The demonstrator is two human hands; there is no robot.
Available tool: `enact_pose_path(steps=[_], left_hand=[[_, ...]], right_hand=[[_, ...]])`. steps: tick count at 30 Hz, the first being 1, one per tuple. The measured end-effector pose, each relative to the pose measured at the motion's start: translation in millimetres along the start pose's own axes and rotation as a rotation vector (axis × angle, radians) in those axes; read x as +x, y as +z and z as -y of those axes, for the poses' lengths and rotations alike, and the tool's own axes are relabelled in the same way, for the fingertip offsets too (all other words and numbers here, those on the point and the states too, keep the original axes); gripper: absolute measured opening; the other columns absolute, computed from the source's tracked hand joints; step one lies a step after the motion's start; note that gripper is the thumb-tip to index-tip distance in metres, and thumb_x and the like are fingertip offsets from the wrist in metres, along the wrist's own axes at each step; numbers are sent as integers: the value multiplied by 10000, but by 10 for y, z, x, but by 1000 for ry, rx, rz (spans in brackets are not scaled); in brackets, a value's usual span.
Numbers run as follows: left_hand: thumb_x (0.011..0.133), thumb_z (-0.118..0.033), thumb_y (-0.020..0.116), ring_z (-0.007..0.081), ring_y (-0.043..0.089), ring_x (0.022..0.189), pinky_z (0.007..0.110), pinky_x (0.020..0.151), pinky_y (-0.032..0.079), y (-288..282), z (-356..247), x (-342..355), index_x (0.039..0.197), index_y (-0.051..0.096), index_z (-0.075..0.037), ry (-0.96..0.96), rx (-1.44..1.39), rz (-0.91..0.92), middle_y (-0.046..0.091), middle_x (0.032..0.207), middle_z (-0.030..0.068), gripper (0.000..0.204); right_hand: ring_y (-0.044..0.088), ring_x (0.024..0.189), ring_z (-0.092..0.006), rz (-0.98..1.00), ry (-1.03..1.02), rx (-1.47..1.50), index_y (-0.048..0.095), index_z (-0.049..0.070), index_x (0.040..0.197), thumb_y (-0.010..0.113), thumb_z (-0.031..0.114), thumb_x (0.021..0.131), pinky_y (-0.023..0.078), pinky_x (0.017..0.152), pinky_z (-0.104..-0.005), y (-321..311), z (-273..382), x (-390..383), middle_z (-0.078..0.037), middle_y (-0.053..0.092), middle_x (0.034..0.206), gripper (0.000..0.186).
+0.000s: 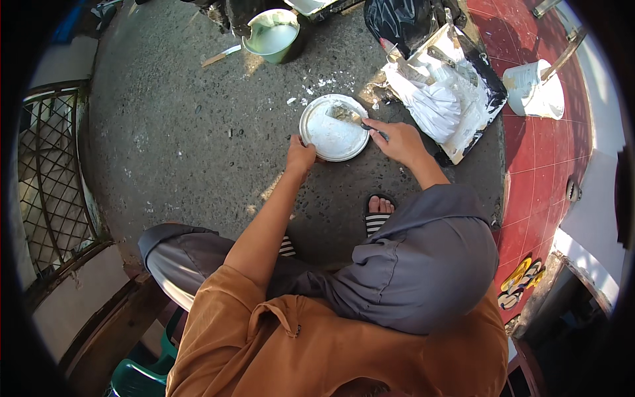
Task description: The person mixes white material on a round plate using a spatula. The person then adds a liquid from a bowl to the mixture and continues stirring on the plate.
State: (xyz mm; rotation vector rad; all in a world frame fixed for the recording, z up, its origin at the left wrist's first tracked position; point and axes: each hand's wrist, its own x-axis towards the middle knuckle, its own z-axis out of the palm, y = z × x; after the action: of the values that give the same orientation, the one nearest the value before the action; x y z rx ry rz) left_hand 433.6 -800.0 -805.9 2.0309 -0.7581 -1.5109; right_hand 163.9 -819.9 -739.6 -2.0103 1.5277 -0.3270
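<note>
A round white lid (pixel 329 140), crusted with white paint or filler, is in front of me above the ground. My left hand (pixel 301 156) is closed on its near left rim. My right hand (pixel 398 141) is closed round the dark handle of a scraper (pixel 366 126). The scraper's blade end reaches over the lid's upper right part, where a greyish patch shows through the white; the blade's exact shape is hard to make out. White flakes (pixel 322 83) lie on the ground just beyond the lid.
Ahead stands a broken-rimmed pale green bucket (pixel 272 41), a knife-like tool (pixel 221 55) beside it. Right of the lid, a white cloth (pixel 430 106) lies on a paint-smeared tray (pixel 477 99), near a black bag (pixel 397 26). A white bucket (pixel 533 91) stands on red tiles (pixel 529 165).
</note>
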Motion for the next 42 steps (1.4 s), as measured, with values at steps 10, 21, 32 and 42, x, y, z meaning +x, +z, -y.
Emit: enact_pose_path(steps=[10, 21, 32, 42], left_hand=[[888, -31, 549, 291, 729, 801, 369, 526, 602, -9, 30, -54, 1170, 443, 27, 38, 72, -115, 654, 985, 210, 307], [854, -154, 547, 420, 674, 1056, 458, 957, 513, 73, -218, -242, 1508, 363, 27, 207, 339, -150, 646, 1203, 312, 704], [847, -172, 559, 405, 664, 1092, 427, 966, 509, -24, -208, -190, 1492, 384, 51, 268, 397, -170, 644, 1214, 313, 704], [851, -199, 562, 418, 664, 1094, 439, 987, 508, -130, -168, 4, 1483, 432, 0, 346, 604, -147, 649, 1205, 312, 675]], right_hand=[[676, 742, -412, -3, 232, 119, 630, 253, 1348, 595, 281, 983, 530, 667, -474, -59, 409, -854, -227, 698, 860, 369], [683, 829, -418, -138, 299, 128, 627, 248, 1350, 602, 257, 978, 544, 702, -459, 241, 165, -1064, -217, 708, 977, 373], [674, 686, -365, -161, 179, -80, 620, 280, 1362, 624, 245, 961, 529, 614, -445, 293, 98, -919, -157, 702, 808, 402], [672, 676, -329, -215, 133, -108, 616, 276, 1370, 638, 240, 959, 521, 592, -431, 333, 3, -856, -125, 695, 801, 413]])
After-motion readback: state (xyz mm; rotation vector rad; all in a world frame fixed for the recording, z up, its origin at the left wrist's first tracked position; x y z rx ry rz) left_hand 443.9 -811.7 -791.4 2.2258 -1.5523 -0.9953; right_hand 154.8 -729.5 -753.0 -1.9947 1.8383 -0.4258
